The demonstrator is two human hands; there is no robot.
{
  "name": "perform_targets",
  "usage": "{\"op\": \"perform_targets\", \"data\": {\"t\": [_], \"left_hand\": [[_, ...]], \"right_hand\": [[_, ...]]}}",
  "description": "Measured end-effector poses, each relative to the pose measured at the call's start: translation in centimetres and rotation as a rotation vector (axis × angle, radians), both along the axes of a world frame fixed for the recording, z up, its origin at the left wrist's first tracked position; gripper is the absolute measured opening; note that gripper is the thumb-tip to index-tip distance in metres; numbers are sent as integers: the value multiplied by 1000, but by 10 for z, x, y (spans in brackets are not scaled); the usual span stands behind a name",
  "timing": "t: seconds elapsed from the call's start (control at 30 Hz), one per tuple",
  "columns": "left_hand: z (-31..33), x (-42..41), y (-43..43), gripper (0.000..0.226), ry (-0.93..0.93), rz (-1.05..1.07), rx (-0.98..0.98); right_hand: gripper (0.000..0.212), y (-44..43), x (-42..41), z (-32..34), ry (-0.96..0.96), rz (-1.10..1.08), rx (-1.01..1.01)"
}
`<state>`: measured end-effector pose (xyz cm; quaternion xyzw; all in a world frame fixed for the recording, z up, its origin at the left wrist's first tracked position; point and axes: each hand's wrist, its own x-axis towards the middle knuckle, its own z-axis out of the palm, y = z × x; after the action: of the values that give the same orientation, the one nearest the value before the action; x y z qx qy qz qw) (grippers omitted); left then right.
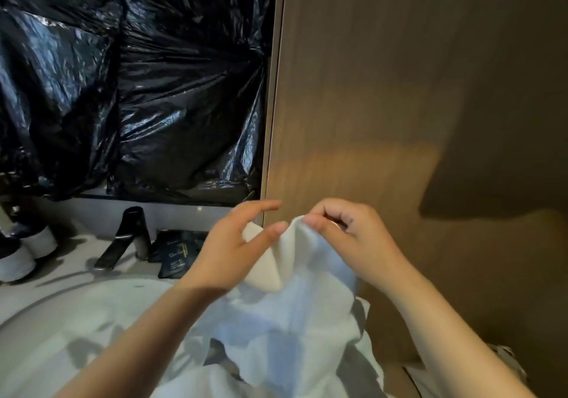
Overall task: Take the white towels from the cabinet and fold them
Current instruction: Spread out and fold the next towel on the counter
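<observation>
Head view: white towel [295, 311] hangs bunched at 6 o'clock over the sink basin [70, 327]. Right hand [350, 241] grip pinches its top edge. Left hand [242, 250] grip is loose, fingers spread, thumb barely touching. It could slip there and flop into the basin.

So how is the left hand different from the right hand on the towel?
The left hand has its finger and thumb spread, with a corner of the white towel between them; the right hand has its fingers curled, pinching the top edge. The left hand is near the sink, the right hand by the wooden panel. Both are at the towel's top.
</observation>
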<state>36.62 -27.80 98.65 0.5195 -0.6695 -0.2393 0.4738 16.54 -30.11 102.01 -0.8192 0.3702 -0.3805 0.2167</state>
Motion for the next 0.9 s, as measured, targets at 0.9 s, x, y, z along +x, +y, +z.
{"op": "perform_targets", "data": {"t": [0.9], "left_hand": [[3, 32, -22, 24, -52, 378, -233]], "right_hand": [[32, 0, -55, 13, 39, -331, -345]]}}
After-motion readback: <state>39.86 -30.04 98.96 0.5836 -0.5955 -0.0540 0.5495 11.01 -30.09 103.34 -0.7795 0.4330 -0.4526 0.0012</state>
